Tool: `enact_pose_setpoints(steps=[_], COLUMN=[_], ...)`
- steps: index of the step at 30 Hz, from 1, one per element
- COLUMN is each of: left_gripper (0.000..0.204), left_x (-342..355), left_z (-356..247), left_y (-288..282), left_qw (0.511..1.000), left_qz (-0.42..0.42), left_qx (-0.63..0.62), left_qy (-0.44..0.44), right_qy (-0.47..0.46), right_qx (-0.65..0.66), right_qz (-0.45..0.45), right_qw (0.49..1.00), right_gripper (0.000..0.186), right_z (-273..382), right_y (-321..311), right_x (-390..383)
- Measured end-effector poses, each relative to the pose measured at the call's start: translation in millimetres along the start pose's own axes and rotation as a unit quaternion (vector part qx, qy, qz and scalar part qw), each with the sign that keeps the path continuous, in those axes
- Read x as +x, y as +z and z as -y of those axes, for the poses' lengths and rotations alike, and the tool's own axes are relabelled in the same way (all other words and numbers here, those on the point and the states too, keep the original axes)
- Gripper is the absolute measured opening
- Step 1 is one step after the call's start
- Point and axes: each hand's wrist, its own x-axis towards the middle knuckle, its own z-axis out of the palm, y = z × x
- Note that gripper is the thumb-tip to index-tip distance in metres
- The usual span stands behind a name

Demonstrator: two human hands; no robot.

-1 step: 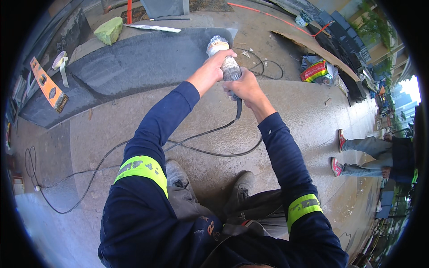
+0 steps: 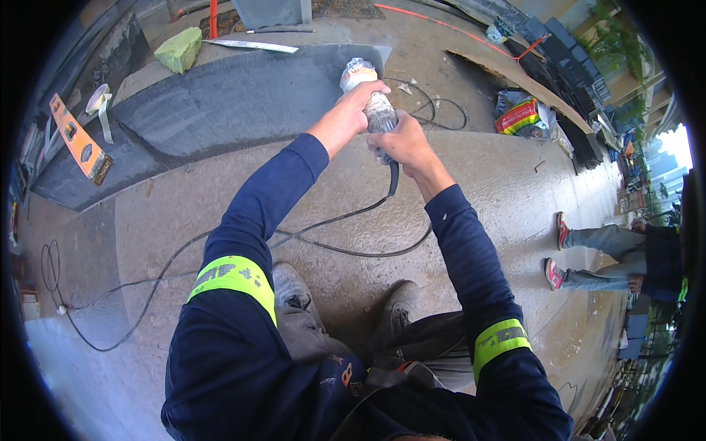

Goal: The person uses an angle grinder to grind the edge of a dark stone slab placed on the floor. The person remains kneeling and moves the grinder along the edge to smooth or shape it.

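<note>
Both my arms reach forward to a dusty angle grinder over the right end of a long dark grey slab. My left hand is closed round the front of its body, just behind the whitish head. Farther back, my right hand wraps the rear handle. A black power cord drops from the rear end and runs in loops across the floor. Whether the grinder's disc touches the slab is hidden beneath its head.
An orange spirit level and a tape roll rest at the slab's left end. Behind it are a pale green block and a white strip. A colourful bag lies right. Another person stands at far right.
</note>
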Motion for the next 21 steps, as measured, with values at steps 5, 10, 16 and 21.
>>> enact_pose_setpoints(steps=[5,10,16,21], left_gripper=[0.032,0.031,0.031,0.031], left_x=[0.8,3.5,5.3,6.6], left_z=[0.4,1.4,1.4,-0.1], left_y=[0.8,0.8,-3.4,-7.7], left_qw=[1.0,1.0,1.0,1.0], left_qz=[-0.005,-0.002,0.002,-0.011], left_qx=[0.004,0.012,0.015,0.013], left_qy=[-0.006,-0.018,-0.012,-0.011], right_qy=[-0.013,-0.01,0.002,-0.013], right_qx=[0.017,-0.011,-0.014,0.006], right_qz=[0.009,-0.009,-0.006,-0.011], right_qw=[1.0,1.0,1.0,1.0], right_gripper=[0.043,0.044,0.047,0.05], right_z=[-2.3,-3.0,-4.6,-10.7], right_y=[-0.6,-1.8,0.5,7.6], right_x=[-0.9,-2.6,-0.1,6.5])
